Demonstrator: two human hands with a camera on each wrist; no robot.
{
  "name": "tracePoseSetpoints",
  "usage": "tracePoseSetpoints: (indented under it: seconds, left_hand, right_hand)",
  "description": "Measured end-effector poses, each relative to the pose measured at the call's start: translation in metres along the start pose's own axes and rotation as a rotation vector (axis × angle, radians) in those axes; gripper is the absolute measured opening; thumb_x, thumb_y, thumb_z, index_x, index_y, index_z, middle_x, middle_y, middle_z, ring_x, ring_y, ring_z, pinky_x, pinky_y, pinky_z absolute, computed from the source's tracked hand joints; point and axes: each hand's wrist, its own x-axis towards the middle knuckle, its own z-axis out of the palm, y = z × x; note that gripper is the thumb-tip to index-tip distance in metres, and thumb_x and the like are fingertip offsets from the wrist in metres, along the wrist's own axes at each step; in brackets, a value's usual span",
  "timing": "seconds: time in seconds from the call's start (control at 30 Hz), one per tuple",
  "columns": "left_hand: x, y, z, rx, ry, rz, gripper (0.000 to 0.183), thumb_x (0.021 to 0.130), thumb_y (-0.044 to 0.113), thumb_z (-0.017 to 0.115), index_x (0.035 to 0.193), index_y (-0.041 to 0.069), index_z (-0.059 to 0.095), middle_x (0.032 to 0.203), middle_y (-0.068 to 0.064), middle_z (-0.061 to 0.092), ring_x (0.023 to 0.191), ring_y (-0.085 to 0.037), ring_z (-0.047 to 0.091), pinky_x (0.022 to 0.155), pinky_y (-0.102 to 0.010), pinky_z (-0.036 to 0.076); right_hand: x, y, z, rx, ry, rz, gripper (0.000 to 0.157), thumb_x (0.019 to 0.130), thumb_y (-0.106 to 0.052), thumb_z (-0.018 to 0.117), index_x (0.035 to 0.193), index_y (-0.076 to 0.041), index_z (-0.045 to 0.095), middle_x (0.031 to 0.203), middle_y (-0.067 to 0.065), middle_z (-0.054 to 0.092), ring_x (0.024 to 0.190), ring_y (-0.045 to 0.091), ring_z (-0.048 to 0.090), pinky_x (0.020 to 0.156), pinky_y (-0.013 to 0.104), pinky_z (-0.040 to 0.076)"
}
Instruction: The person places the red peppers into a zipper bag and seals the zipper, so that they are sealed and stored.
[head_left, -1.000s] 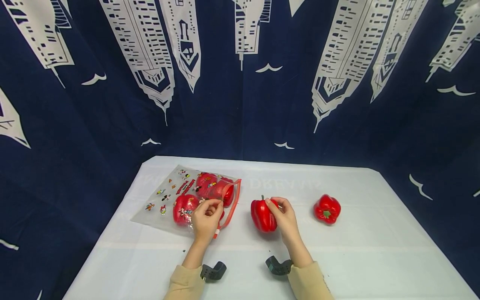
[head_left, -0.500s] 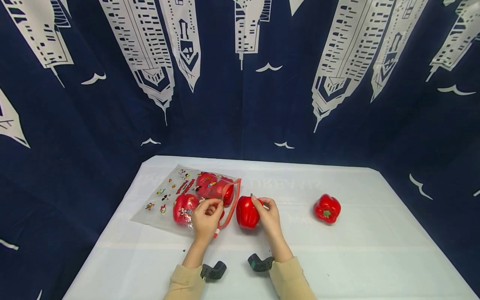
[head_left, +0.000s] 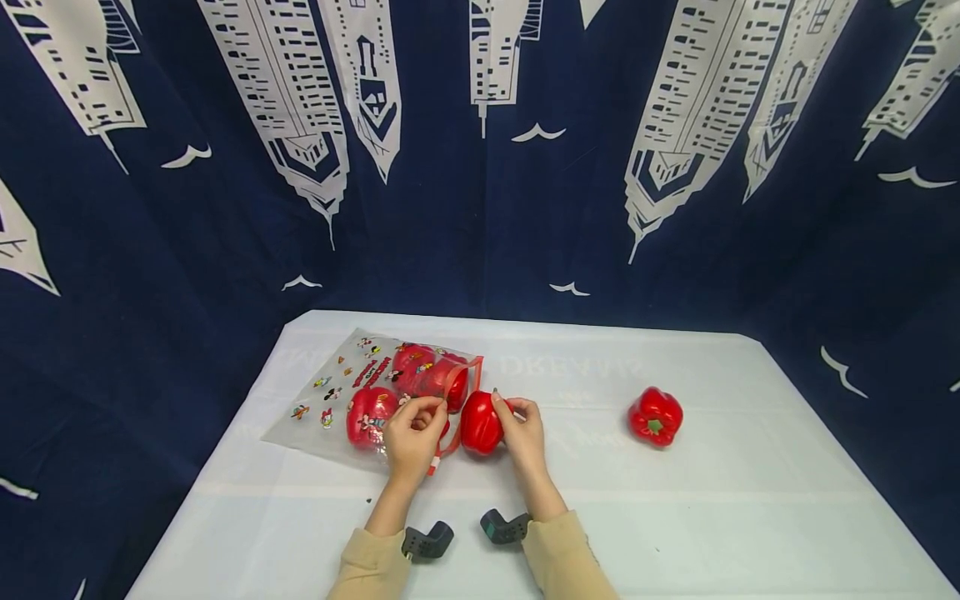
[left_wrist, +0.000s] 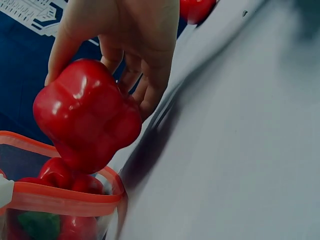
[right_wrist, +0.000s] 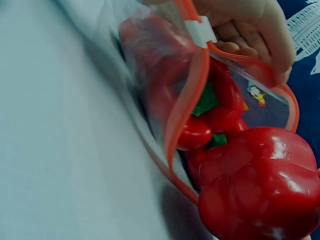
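My left hand pinches the red-trimmed upper rim of a clear printed slider bag, whose mouth gapes toward the right. Several red bell peppers lie inside; green stems show through the opening in the right wrist view. With thumb and fingers my right hand grips another red bell pepper, right at the bag's mouth. In the left wrist view this pepper hangs over the orange-red rim. A white slider sits on the rim near my left hand.
A loose red bell pepper rests on the white table, to the right of my right hand. Dark wrist-worn cameras jut inward from both wrists. A navy cloth with white building prints hangs behind the table.
My right hand has carried the gripped pepper leftward, from apart from the bag to its mouth. My left hand and the bag have stayed in place.
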Motion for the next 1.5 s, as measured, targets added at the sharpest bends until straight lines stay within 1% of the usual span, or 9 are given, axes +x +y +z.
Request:
tracePoseSetpoints:
  seconds: [0.2,0.43,0.53,0.73,0.87,1.13,1.37,1.5]
  left_hand:
    - [0.000,0.001,0.000,0.000,-0.003,-0.021,0.009,0.070,-0.012,0.071,0.075,-0.006,0.067,0.057,-0.013,0.054,0.050,-0.024,0.049,0.050,-0.017,0.040]
    - [-0.001,0.001,0.001,0.003,0.006,-0.002,0.010,0.070,-0.013,0.072,0.075,-0.006,0.067,0.058,-0.012,0.054,0.050,-0.023,0.048,0.049,-0.018,0.040]
    - [-0.001,0.001,0.000,0.002,0.004,-0.010,0.010,0.070,-0.014,0.072,0.075,-0.006,0.067,0.058,-0.012,0.054,0.050,-0.023,0.048,0.049,-0.017,0.039]
    - [-0.001,0.001,0.000,0.012,0.006,-0.005,0.009,0.070,-0.012,0.072,0.075,-0.006,0.067,0.057,-0.012,0.055,0.050,-0.022,0.048,0.049,-0.017,0.039]
    - [-0.001,0.002,0.000,0.008,0.005,-0.012,0.010,0.070,-0.013,0.072,0.075,-0.006,0.067,0.057,-0.013,0.055,0.050,-0.022,0.048,0.050,-0.016,0.039]
    - [-0.001,0.002,0.000,0.011,0.011,0.013,0.012,0.069,-0.014,0.073,0.075,-0.006,0.067,0.058,-0.013,0.055,0.050,-0.023,0.048,0.049,-0.019,0.040]
    - [-0.001,0.001,0.001,0.019,0.018,0.030,0.013,0.068,-0.015,0.073,0.074,-0.005,0.067,0.059,-0.012,0.058,0.049,-0.022,0.050,0.048,-0.017,0.040]
    - [-0.001,0.000,0.001,0.016,0.018,0.035,0.013,0.068,-0.015,0.073,0.074,-0.006,0.067,0.059,-0.012,0.057,0.049,-0.022,0.049,0.048,-0.018,0.040]
  right_hand:
    - [-0.002,0.006,0.004,-0.014,-0.008,-0.022,0.042,0.087,-0.032,0.065,0.107,0.001,0.048,0.108,0.021,0.057,0.089,0.024,0.060,0.067,0.030,0.053]
    - [-0.003,0.012,0.007,-0.037,-0.016,-0.035,0.044,0.087,-0.034,0.065,0.107,0.001,0.048,0.107,0.020,0.057,0.087,0.023,0.060,0.068,0.031,0.053]
    - [-0.003,0.014,0.009,-0.043,-0.014,-0.039,0.045,0.087,-0.035,0.065,0.107,0.001,0.048,0.106,0.019,0.057,0.086,0.023,0.059,0.069,0.031,0.053]
    - [-0.002,0.015,0.010,-0.004,-0.004,-0.034,0.044,0.088,-0.034,0.065,0.108,0.001,0.047,0.101,0.018,0.059,0.080,0.018,0.059,0.066,0.027,0.052]
    - [-0.003,0.015,0.010,0.009,0.003,-0.048,0.045,0.088,-0.033,0.065,0.108,0.002,0.046,0.099,0.019,0.059,0.078,0.017,0.060,0.065,0.027,0.052]
    - [-0.006,0.013,0.011,-0.057,-0.010,-0.069,0.044,0.088,-0.034,0.065,0.107,0.001,0.048,0.100,0.018,0.059,0.082,0.020,0.061,0.068,0.031,0.053]
    - [-0.006,0.015,0.010,-0.095,-0.035,-0.112,0.041,0.087,-0.032,0.066,0.104,0.002,0.050,0.099,0.017,0.058,0.084,0.022,0.061,0.066,0.033,0.053]
    - [-0.006,0.015,0.009,-0.107,-0.055,-0.125,0.043,0.087,-0.032,0.066,0.105,0.003,0.049,0.100,0.017,0.059,0.082,0.023,0.061,0.067,0.035,0.054]
